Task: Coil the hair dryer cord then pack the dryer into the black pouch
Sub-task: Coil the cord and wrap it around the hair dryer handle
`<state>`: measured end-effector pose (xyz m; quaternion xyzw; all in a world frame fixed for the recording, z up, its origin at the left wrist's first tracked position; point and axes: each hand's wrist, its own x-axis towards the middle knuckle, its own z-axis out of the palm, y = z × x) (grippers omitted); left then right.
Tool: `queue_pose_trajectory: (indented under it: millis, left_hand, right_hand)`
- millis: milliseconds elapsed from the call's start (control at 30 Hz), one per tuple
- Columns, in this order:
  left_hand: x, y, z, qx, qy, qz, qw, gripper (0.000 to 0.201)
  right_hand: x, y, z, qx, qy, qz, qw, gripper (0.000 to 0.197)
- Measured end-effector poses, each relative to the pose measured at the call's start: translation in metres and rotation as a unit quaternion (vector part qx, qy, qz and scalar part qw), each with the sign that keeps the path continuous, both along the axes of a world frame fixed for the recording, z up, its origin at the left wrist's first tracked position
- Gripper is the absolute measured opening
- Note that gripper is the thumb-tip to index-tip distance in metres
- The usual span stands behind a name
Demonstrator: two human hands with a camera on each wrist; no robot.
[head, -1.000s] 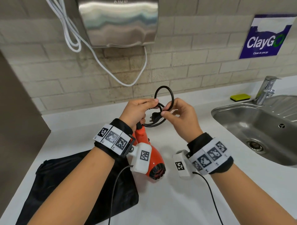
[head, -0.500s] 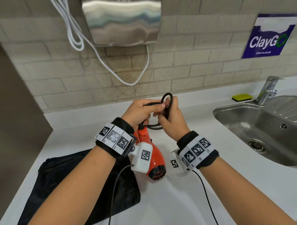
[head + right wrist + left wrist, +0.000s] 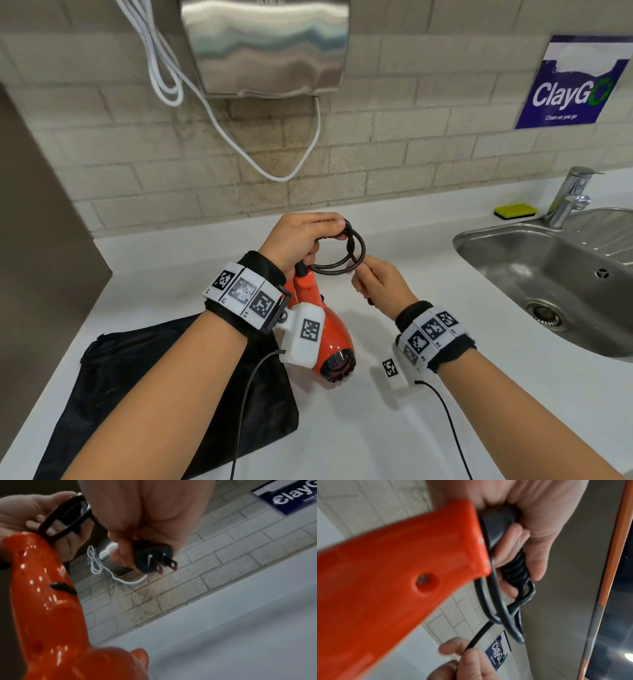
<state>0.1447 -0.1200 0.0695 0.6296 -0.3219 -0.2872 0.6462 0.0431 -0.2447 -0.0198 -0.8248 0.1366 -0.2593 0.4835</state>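
My left hand (image 3: 298, 240) grips the coiled cord (image 3: 337, 251) at the orange hair dryer (image 3: 322, 329) handle — dryer hanging above the table (image 3: 376, 428). My right hand (image 3: 380, 286) pinches the plug (image 3: 153, 559). Black pouch (image 3: 137, 387) lies flat, lower left.

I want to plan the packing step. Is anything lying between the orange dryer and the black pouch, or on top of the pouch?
Nothing visible does. The dryer hangs from the left hand right beside the pouch. Only the left forearm crosses above the pouch; its opening isn't discernible.
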Motion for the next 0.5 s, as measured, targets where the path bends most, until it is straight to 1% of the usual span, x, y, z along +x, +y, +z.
queue_pose_trajectory:
  millis: [67,133,200,233,333,400,433,500]
  left_hand:
    - [0.0,0.0,0.002,0.003,0.005,0.006,1.0,0.01]
    - [-0.001,0.0,0.002,0.001,0.008,0.007,1.0,0.01]
    - [-0.002,-0.001,0.002,-0.004,0.009,0.009,1.0,0.011]
    - [-0.003,-0.001,0.002,-0.006,0.008,0.012,1.0,0.011]
    - [-0.004,-0.005,0.002,-0.008,0.0,0.022,1.0,0.012]
    - [-0.005,-0.007,0.002,-0.006,-0.009,0.027,1.0,0.012]
    - [-0.005,-0.007,0.002,-0.003,-0.014,0.027,1.0,0.011]
    - [-0.005,-0.006,0.001,0.003,-0.023,0.02,1.0,0.01]
  right_hand:
    - [0.001,-0.001,0.009,0.01,0.016,0.008,1.0,0.019]
    - [0.001,0.0,0.02,0.001,0.005,0.001,1.0,0.024]
    - [0.0,0.002,0.033,0.013,-0.041,-0.011,0.999,0.033]
    - [0.001,0.005,0.039,0.029,-0.072,-0.014,0.997,0.032]
    - [0.004,0.011,0.052,0.055,-0.158,0.014,0.986,0.019]
    - [0.008,0.012,0.057,0.062,-0.161,0.026,0.985,0.011]
    - [0.009,0.011,0.058,0.068,-0.156,0.031,0.985,0.013]
    - [0.01,0.008,0.058,0.085,-0.143,0.047,0.985,0.025]
